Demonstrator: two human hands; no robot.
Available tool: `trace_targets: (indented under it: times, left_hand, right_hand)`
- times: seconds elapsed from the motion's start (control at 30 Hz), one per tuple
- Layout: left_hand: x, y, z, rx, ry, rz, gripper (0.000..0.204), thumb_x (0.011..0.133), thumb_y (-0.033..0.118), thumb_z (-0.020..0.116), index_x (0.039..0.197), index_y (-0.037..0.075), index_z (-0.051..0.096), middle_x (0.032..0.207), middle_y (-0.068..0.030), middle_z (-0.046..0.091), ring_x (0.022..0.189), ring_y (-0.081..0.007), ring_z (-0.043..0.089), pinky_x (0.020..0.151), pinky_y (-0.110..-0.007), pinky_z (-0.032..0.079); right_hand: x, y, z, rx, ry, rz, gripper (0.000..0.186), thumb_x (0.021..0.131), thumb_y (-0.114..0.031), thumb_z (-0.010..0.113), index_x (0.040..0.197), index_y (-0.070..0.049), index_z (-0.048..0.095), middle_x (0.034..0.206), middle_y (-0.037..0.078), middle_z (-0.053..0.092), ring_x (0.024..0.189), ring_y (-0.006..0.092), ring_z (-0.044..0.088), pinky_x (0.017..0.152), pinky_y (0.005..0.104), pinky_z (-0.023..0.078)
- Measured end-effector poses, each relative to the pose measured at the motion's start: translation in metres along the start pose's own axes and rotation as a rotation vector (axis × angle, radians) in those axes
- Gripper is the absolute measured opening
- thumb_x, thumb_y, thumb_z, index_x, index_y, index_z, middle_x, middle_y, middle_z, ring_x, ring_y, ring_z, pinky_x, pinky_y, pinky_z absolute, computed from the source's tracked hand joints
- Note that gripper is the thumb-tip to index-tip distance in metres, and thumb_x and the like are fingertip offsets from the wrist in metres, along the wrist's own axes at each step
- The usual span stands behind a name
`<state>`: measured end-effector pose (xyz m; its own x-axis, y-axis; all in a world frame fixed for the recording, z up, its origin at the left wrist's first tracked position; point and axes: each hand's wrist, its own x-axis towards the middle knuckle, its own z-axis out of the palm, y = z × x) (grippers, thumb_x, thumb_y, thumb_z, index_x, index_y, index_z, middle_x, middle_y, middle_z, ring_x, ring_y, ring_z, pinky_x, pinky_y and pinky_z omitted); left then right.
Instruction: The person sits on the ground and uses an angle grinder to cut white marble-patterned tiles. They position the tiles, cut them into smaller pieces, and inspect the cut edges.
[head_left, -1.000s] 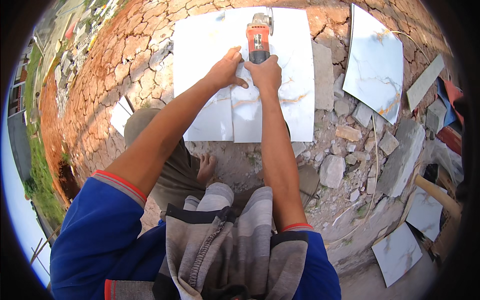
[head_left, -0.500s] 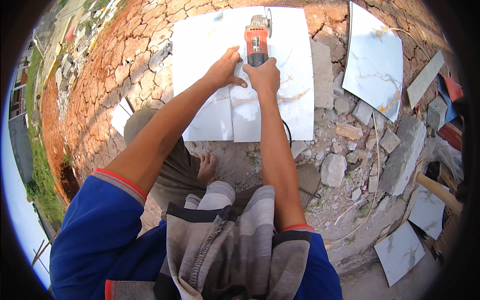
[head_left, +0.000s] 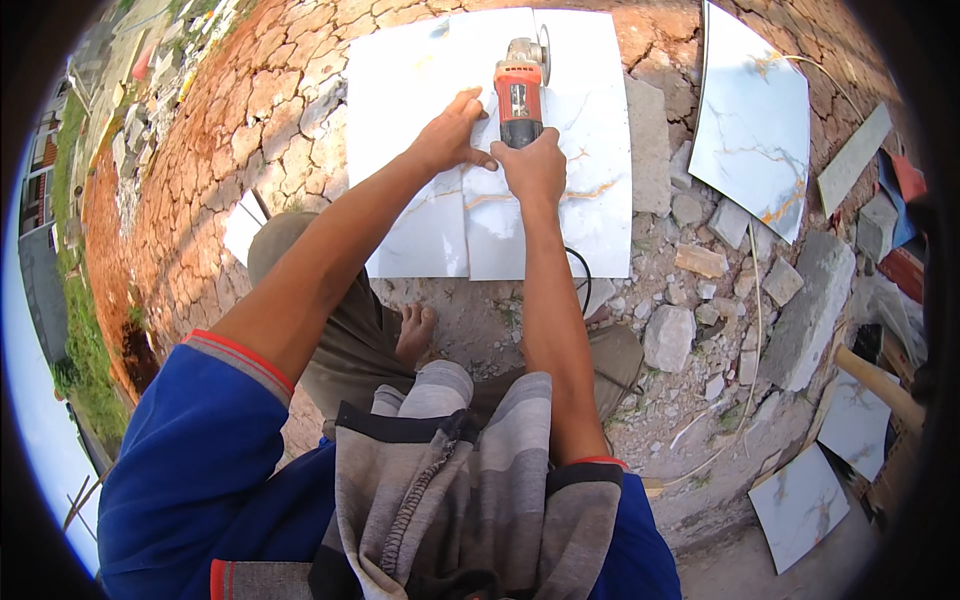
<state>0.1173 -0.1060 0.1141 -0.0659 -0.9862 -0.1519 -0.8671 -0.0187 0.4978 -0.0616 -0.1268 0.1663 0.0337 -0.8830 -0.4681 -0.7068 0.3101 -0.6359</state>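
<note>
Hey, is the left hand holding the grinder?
No, the right hand grips the rear end of the angle grinder, while the left hand is beside it at the white tile.

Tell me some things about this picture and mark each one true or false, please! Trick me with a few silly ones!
1. The right hand holds the grinder. True.
2. The left hand holds a brick. False: it holds nothing and is over the white tiles, thumb and fingers apart.
3. The grinder's round disc is at the end closest to the person's body. False: it is at the far end.
4. The blue sleeves have red trim. True.
5. The foot is wearing a boot. False: it is bare.
6. Broken stones lie to the right of the knees. True.
</note>
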Motion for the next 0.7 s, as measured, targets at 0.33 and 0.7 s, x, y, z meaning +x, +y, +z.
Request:
trace_targets:
  times: [0.33,0.7]
  left_hand:
    - [0.000,-0.001,0.000,0.031,-0.005,0.021,0.079,0.064,0.037,0.095,0.122,0.002,0.055,0.158,-0.0199,0.038,0.139,-0.0395,0.047,0.109,-0.044,0.049]
    - [-0.002,0.002,-0.002,0.023,-0.001,0.017,0.082,0.062,0.039,0.097,0.123,0.003,0.055,0.160,-0.0201,0.035,0.140,-0.0392,0.047,0.110,-0.044,0.048]
  right_hand:
    - [-0.017,0.014,0.000,-0.002,0.027,-0.046,0.071,0.070,-0.040,0.088,0.112,0.007,0.057,0.104,0.027,0.071,0.096,0.0430,0.071,0.084,0.0499,0.057]
    - [-0.032,0.029,-0.002,0.009,0.028,-0.049,0.070,0.071,-0.039,0.084,0.115,0.007,0.056,0.101,0.028,0.072,0.092,0.0432,0.072,0.082,0.0496,0.057]
